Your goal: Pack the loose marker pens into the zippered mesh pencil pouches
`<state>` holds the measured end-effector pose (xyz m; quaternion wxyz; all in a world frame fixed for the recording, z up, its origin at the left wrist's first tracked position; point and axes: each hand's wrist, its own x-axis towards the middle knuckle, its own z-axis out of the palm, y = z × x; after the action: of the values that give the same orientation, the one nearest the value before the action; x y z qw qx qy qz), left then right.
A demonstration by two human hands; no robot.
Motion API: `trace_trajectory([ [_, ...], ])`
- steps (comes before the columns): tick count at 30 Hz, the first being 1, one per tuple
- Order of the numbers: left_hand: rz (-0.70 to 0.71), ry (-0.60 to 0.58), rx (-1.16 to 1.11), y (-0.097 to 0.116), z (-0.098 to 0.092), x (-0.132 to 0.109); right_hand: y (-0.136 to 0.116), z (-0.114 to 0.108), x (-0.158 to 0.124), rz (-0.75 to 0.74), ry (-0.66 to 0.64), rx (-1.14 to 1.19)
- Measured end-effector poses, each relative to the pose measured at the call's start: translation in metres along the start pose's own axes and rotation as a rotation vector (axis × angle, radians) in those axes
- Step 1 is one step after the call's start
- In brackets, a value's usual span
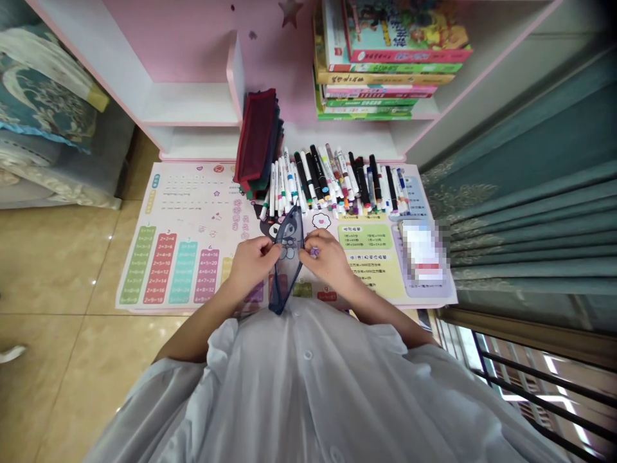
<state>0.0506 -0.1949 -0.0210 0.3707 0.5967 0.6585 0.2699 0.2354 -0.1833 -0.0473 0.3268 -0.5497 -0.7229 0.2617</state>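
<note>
A dark blue see-through mesh pencil pouch (288, 257) is held upright-lengthwise in front of my body, over the near half of the desk. My left hand (253, 260) pinches its left edge. On the other side, my right hand (328, 257) grips the right edge, fingers curled; a small purple bit shows by its fingers, too small to name. Just beyond the pouch lies a wide row of markers (318, 177) with white and black barrels. Left of them rests a stack of dark red and dark mesh pouches (258, 138).
The desk (166, 186) carries a printed mat with times tables. A phone-like blurred item (424, 251) lies at its right. Behind, a pink-and-white shelf (193, 106) holds stacked books (385, 71). A teal curtain (525, 212) hangs on the right.
</note>
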Motion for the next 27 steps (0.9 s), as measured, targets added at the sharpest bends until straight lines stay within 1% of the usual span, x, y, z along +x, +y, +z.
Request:
trace_trajectory([
  [3,-0.062,-0.01,-0.114,-0.011,-0.001,-0.002,-0.002,0.0,-0.002,-0.025,-0.033,-0.004],
  [5,-0.108,-0.043,-0.22,-0.015,-0.002,-0.004,-0.007,0.0,-0.001,-0.037,-0.061,-0.001],
  [8,-0.16,-0.067,-0.375,-0.014,-0.006,-0.008,-0.015,-0.004,0.006,-0.041,-0.083,0.009],
  [10,-0.156,-0.054,-0.436,-0.012,-0.009,-0.01,-0.02,-0.011,0.014,-0.04,-0.07,0.019],
  [12,-0.138,-0.057,-0.459,-0.011,-0.01,-0.01,-0.022,-0.018,0.021,-0.031,-0.075,0.023],
  [14,-0.127,-0.094,-0.465,-0.012,-0.009,-0.01,-0.022,-0.021,0.026,0.003,-0.13,0.002],
  [17,-0.129,-0.145,-0.423,-0.019,-0.003,-0.009,-0.016,-0.017,0.023,0.086,-0.241,-0.067],
  [19,-0.13,-0.141,-0.365,-0.024,0.002,-0.008,-0.012,-0.01,0.017,0.125,-0.266,-0.113],
  [21,-0.12,-0.13,-0.316,-0.027,0.005,-0.007,-0.009,-0.005,0.012,0.134,-0.26,-0.139],
  [23,-0.104,-0.118,-0.286,-0.027,0.006,-0.007,-0.007,-0.004,0.01,0.113,-0.224,-0.13],
  [25,-0.099,-0.11,-0.266,-0.026,0.006,-0.006,-0.003,-0.009,0.017,0.066,-0.139,-0.101],
  [27,-0.099,-0.103,-0.25,-0.025,0.005,-0.006,0.003,-0.018,0.033,0.011,0.002,-0.103],
])
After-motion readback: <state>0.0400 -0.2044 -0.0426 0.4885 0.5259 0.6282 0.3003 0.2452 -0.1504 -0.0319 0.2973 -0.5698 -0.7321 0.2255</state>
